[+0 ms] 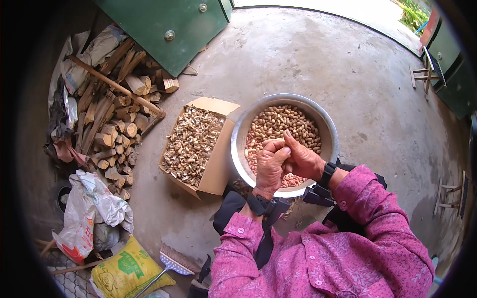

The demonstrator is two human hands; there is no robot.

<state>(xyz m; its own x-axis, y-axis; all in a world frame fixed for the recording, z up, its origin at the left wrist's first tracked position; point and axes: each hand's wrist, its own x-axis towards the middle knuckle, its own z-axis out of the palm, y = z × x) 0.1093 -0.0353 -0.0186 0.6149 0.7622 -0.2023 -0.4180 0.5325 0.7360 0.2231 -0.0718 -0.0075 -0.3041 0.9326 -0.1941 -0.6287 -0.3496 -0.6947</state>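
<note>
My left hand (pixel 270 166) and my right hand (pixel 304 158) meet over a large round metal basin (pixel 235 144). Both have their fingers closed and pressed together at the thumbs. Whatever sits between the fingertips is hidden. Unshelled peanuts (pixel 288 121) fill the far and right part of the basin. Pink shelled peanut kernels (pixel 293 181) lie along its left and near side. Just left of the basin, an open cardboard box (pixel 218 159) holds a heap of broken peanut shells (pixel 191 144).
Stacked firewood (pixel 117 129) lies at the left, below a green door (pixel 169 20). Plastic sacks (pixel 94 208), a yellow bag (pixel 131 268) and a broom (pixel 174 260) are at the lower left. Small stools (pixel 428 74) stand at the right on the concrete floor (pixel 377 109).
</note>
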